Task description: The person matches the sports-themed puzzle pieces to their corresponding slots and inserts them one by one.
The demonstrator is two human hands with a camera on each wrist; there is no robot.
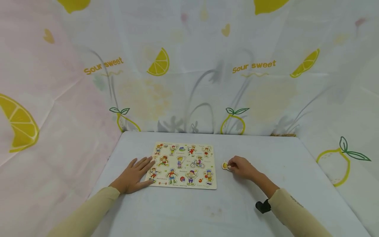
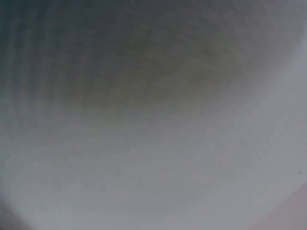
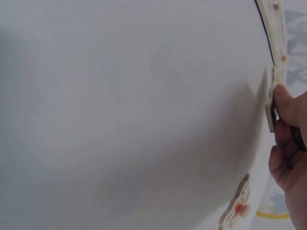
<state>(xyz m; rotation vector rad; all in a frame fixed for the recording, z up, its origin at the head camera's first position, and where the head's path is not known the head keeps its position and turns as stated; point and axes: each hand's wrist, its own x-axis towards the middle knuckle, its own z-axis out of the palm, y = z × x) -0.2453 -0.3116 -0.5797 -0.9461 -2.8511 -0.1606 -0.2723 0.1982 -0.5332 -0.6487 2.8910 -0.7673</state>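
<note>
A wooden peg puzzle board (image 1: 177,176) with pictures of children at sports lies on the white table. My left hand (image 1: 133,176) rests flat over its left edge, fingers spread. To the right of the board, my right hand (image 1: 244,168) pinches a small wooden puzzle piece (image 1: 225,165) between thumb and fingers. The right wrist view shows that held piece (image 3: 271,103) edge-on, its picture mostly hidden. The left wrist view is a blur with no hand to make out.
A second knobbed puzzle piece (image 3: 236,206) lies on the table in the right wrist view. Behind the white table (image 1: 177,210) hangs a lemon-patterned cloth (image 1: 189,89), which also covers both sides. A black object (image 1: 263,206) sits by my right sleeve.
</note>
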